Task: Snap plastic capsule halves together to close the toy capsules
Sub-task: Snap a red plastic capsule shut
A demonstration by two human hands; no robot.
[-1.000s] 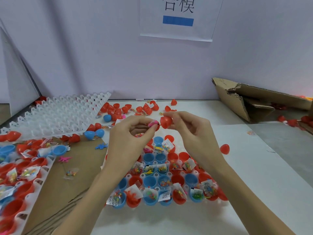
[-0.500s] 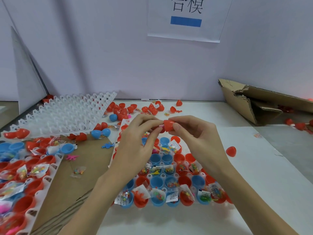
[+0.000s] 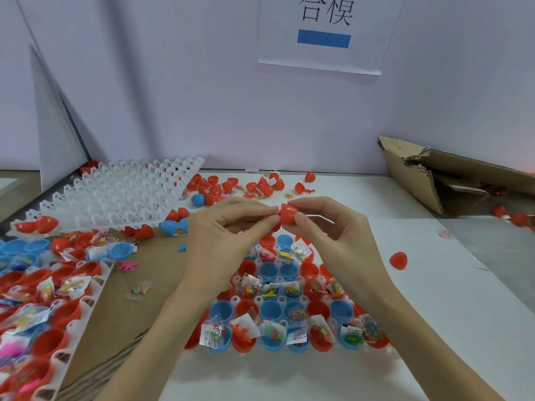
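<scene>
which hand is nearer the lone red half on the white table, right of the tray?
Right. The right hand is just left of the lone red half, apart from it; the left hand lies farther left, beyond the right hand.

Second capsule half mostly hidden in left grip, left tray cut off

Filled tray before the person, empty tray behind-left.
</scene>
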